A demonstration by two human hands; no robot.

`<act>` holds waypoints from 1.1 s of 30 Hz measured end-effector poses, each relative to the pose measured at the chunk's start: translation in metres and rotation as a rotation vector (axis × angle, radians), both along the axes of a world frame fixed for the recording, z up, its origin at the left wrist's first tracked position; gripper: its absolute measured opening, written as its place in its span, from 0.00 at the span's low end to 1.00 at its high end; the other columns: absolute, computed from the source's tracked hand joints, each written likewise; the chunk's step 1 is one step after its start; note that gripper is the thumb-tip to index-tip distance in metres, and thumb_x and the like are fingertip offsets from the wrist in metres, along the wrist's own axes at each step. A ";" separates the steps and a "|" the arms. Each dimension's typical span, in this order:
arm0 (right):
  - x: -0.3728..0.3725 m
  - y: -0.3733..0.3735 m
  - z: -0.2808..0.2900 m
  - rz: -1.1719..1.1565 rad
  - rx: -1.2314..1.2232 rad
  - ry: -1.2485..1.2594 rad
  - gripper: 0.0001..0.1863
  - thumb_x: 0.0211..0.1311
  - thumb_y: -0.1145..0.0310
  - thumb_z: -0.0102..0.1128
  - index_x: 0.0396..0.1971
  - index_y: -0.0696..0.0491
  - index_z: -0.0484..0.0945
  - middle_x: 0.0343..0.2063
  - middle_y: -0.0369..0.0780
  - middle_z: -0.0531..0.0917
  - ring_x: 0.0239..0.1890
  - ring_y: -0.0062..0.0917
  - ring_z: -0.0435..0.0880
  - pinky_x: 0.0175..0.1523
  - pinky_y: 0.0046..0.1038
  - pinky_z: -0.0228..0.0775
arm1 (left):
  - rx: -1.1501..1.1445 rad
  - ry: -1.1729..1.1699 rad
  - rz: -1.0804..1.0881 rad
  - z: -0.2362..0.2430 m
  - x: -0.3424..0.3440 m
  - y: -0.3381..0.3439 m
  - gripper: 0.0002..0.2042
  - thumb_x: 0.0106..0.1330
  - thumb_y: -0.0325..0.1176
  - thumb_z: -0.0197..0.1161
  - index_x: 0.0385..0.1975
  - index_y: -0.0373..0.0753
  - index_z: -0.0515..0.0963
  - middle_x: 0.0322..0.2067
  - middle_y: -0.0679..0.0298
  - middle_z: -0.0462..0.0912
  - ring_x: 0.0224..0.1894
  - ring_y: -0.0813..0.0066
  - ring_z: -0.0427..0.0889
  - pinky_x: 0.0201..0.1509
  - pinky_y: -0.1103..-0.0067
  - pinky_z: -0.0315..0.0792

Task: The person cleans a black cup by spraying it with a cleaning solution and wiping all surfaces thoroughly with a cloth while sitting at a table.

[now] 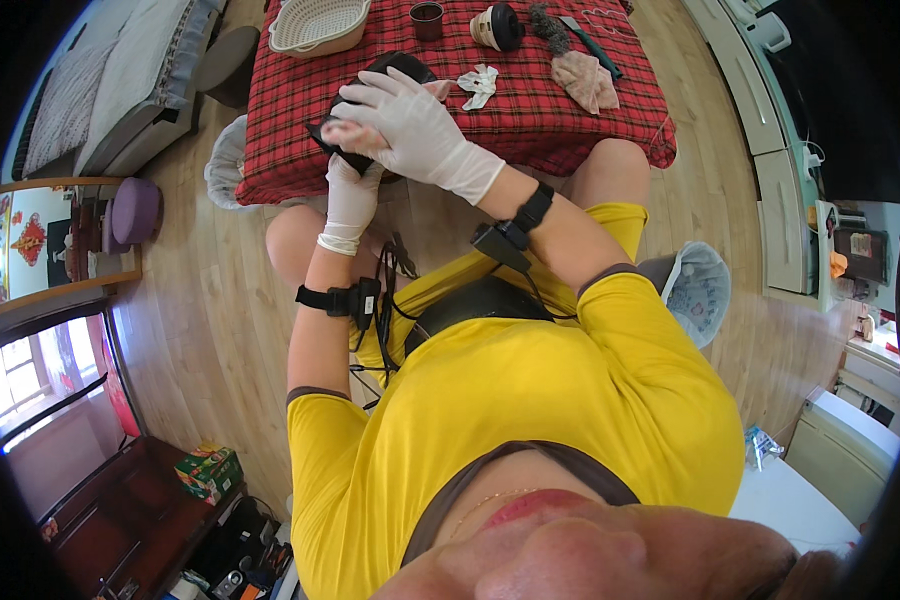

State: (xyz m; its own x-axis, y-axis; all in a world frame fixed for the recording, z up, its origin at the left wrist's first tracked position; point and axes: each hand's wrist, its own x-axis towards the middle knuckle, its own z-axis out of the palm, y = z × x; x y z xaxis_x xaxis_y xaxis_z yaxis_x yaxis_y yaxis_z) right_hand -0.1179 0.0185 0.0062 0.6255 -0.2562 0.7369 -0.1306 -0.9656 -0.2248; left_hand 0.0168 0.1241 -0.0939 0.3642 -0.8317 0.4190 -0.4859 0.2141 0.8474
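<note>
Both my hands wear white gloves and meet over the near left part of the table. My left hand (351, 205) grips the near edge of a shiny black leather-like item (396, 66); its fingertips are partly hidden underneath. Across the top lies my right hand (402, 122), pressing a pale pink cloth (354, 137) against the black surface. Some of the cloth pokes out on either side of this hand. The hands cover much of the black item, so its exact kind cannot be made out. Just right of them is a crumpled white tissue (478, 86).
On the red plaid tablecloth (515, 125) stand a cream basket (320, 28), a dark cup (427, 20) and a beige jar with a black lid (496, 28). A pink cloth lump (585, 82) and a green-handled tool (595, 50) lie right. Lined bins (697, 295) flank me.
</note>
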 end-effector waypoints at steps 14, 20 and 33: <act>0.057 -0.129 0.023 -0.275 0.555 0.976 0.32 0.64 0.37 0.41 0.47 0.44 0.86 0.45 0.41 0.87 0.49 0.36 0.86 0.58 0.35 0.74 | -0.123 -0.529 -0.038 0.018 -0.005 -0.004 0.19 0.56 0.27 0.72 0.49 0.43 0.79 0.41 0.56 0.84 0.44 0.46 0.80 0.55 0.57 0.71; 0.051 -0.079 0.030 -0.062 0.359 0.801 0.28 0.62 0.43 0.45 0.48 0.47 0.83 0.45 0.43 0.87 0.50 0.38 0.85 0.58 0.39 0.74 | -0.137 -0.653 -0.009 0.015 -0.006 0.000 0.21 0.55 0.28 0.71 0.51 0.40 0.77 0.43 0.52 0.82 0.44 0.43 0.78 0.54 0.56 0.70; -0.027 0.014 0.000 0.104 -0.009 0.193 0.30 0.61 0.62 0.59 0.65 0.47 0.70 0.66 0.41 0.69 0.69 0.40 0.65 0.72 0.47 0.55 | -0.061 -0.451 0.012 0.001 0.001 0.000 0.24 0.56 0.22 0.66 0.55 0.40 0.73 0.57 0.50 0.75 0.55 0.45 0.77 0.58 0.55 0.70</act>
State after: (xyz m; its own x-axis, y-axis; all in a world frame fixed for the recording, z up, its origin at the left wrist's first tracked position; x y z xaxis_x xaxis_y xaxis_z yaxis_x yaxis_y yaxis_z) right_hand -0.1446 0.0326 0.0066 0.7780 -0.1766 0.6029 -0.0699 -0.9781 -0.1963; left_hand 0.0173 0.1243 -0.0930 0.1439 -0.7973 0.5861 -0.8063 0.2490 0.5366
